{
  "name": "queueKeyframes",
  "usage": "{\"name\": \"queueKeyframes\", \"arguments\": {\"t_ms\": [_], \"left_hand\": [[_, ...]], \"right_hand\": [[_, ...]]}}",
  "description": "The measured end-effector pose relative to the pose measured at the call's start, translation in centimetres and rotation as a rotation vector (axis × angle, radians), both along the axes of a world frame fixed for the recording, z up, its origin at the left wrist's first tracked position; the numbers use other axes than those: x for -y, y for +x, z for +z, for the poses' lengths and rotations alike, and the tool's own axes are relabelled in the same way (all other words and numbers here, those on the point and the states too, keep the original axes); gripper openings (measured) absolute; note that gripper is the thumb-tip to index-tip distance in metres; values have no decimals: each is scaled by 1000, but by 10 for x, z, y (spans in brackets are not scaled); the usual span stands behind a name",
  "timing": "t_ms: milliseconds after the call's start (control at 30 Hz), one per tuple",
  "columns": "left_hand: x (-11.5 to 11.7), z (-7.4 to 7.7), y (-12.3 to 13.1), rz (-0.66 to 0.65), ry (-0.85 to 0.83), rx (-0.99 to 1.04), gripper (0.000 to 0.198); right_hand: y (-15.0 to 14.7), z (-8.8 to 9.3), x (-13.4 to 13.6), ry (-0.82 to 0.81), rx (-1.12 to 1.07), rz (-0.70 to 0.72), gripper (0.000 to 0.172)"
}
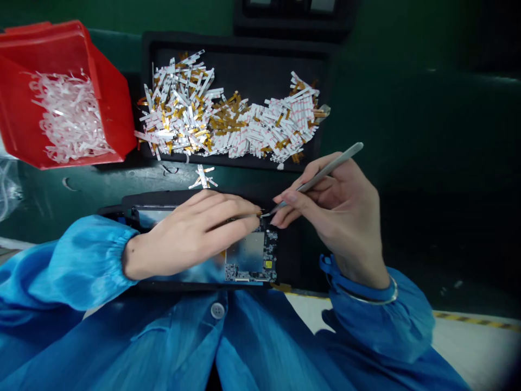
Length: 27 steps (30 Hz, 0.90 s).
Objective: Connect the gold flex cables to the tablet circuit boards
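My right hand (342,201) is closed around metal tweezers (325,172), slanted with their tip down at the upper edge of a circuit board (246,252). My left hand (199,231) reaches across from the left, thumb and index finger pinched together right beside that tip. A tiny amber bit shows at these fingertips, too small to make out. The board sits at the right end of an opened flat device with a shiny silvery panel (187,271); my left hand and wrist hide much of it. A yellow square marks the board's lower right.
Behind the device, a black tray (244,60) holds many white-and-amber strips (183,108). Several more strips (202,177) lie between tray and device. A red bin (116,103) with curled white scraps (73,119) stands at left. Another black tray (293,24) is at the top.
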<state>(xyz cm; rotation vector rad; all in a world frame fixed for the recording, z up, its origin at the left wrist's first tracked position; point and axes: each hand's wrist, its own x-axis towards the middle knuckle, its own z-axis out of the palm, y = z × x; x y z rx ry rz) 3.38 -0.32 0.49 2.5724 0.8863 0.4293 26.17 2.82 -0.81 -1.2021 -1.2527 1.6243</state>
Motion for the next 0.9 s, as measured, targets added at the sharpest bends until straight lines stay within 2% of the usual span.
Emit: {"name": "queueKeyframes", "arguments": {"t_ms": [200,500,767,900], "left_hand": [[3,1,-8,-69,33,-40,31],[3,1,-4,-68,119,-83,32],[11,0,-1,-78,208,-172,40],[11,-2,-2,-65,159,-130,37]], "right_hand": [[0,0,1,-22,30,-2,29],[1,4,2,62,98,4,28],[2,3,1,42,85,27,29],[4,2,0,58,89,84,28]]}}
